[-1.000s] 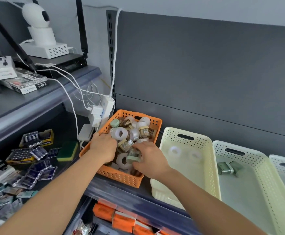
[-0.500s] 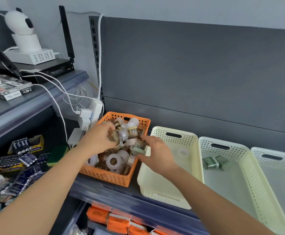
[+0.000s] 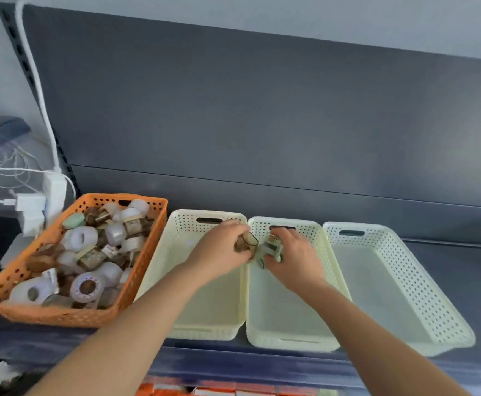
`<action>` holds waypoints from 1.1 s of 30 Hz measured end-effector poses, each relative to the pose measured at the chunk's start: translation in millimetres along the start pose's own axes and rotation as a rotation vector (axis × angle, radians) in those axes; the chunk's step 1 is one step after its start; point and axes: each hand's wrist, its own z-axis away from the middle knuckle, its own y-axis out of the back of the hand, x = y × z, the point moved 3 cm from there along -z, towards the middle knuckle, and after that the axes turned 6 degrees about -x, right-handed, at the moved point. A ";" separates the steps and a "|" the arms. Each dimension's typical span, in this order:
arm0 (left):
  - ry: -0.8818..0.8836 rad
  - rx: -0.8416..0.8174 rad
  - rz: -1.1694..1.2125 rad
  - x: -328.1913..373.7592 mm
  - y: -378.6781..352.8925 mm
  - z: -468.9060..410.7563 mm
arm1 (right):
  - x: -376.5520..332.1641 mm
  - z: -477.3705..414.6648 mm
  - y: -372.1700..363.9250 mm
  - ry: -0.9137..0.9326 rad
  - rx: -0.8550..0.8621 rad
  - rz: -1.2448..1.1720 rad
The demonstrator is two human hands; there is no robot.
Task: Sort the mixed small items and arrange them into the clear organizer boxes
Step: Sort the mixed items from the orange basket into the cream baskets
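Observation:
An orange basket (image 3: 150, 252) at the left is heaped with tape rolls (image 3: 87, 287) and small wrapped items. To its right stand three cream perforated baskets in a row: left (image 3: 205, 318), middle (image 3: 287, 324) and right (image 3: 399, 295). My left hand (image 3: 222, 250) grips a brownish tape item (image 3: 246, 242) above the wall between the left and middle cream baskets. My right hand (image 3: 296, 252) holds a greenish wrapped tape item (image 3: 269, 250) over the far end of the middle basket. The two items nearly touch.
A dark grey back panel rises behind the baskets. White chargers and a power strip (image 3: 52, 192) with cables hang at the far left. Orange packs (image 3: 219, 391) lie on the shelf below the front edge. Bare shelf lies right of the baskets.
Both hands have lifted out of the orange basket and moved right, each carrying an item, to the left and middle cream baskets. The view has swung right.

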 end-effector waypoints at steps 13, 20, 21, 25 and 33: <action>-0.050 -0.243 -0.690 35.9 -86.6 -18.2 | 63.0 12.2 -11.1 0.032 -0.347 0.297; -0.046 -0.081 -0.504 10.7 -42.2 10.5 | 13.4 -0.7 -10.5 0.162 -0.183 0.111; -0.034 -0.050 -0.473 4.1 -31.6 18.2 | 0.1 -1.4 -12.4 0.195 -0.177 0.079; 0.043 0.068 -0.431 -25.8 18.3 54.7 | -58.7 -2.2 -24.1 0.325 -0.170 -0.006; 0.391 0.093 -0.513 -102.1 110.2 147.9 | -184.9 7.2 -50.6 0.620 -0.223 -0.127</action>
